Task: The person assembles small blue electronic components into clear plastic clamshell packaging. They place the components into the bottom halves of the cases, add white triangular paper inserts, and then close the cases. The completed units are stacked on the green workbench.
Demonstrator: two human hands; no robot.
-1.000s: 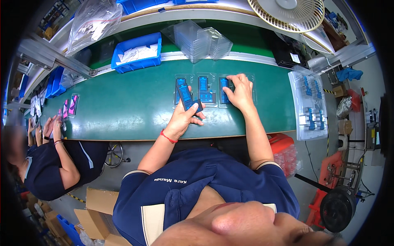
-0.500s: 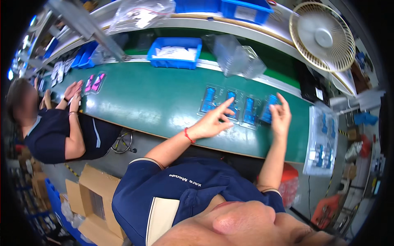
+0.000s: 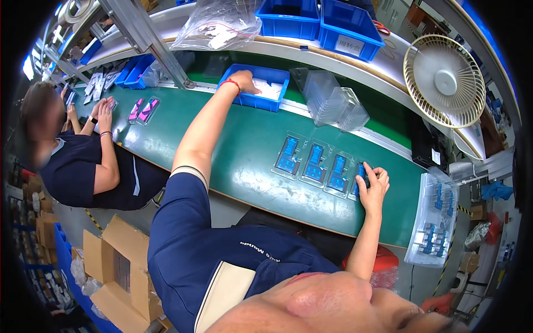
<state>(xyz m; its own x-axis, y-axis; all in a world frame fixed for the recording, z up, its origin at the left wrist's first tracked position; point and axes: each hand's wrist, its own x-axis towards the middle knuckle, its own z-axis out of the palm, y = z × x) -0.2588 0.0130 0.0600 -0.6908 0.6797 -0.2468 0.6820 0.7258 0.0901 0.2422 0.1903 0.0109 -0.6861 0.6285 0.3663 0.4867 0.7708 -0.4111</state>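
Note:
My left hand (image 3: 242,82), with a red band at the wrist, reaches into a blue bin (image 3: 261,103) of white paper-like pieces (image 3: 268,90). Its fingertips are hidden among them. At the right, my right hand (image 3: 374,187) rests with thumb and fingers apart on the last of a row of clear blister packs with blue contents, covering part of that pack (image 3: 357,182). The other packs, a left one (image 3: 287,156), a middle one (image 3: 314,162) and one beside my hand (image 3: 337,172), lie flat on the green table (image 3: 239,150).
Stacked clear plastic shells (image 3: 327,100) stand behind the packs. A clear tray of blue pieces (image 3: 435,213) lies at the table's right end. A fan (image 3: 444,82) stands at the back right. Further left, another person (image 3: 83,166) sits near pink packs (image 3: 146,110).
My left hand has moved from above the packs, up and left into the blue bin. The rightmost pack, tilted before, now lies lower beside the row under my right hand.

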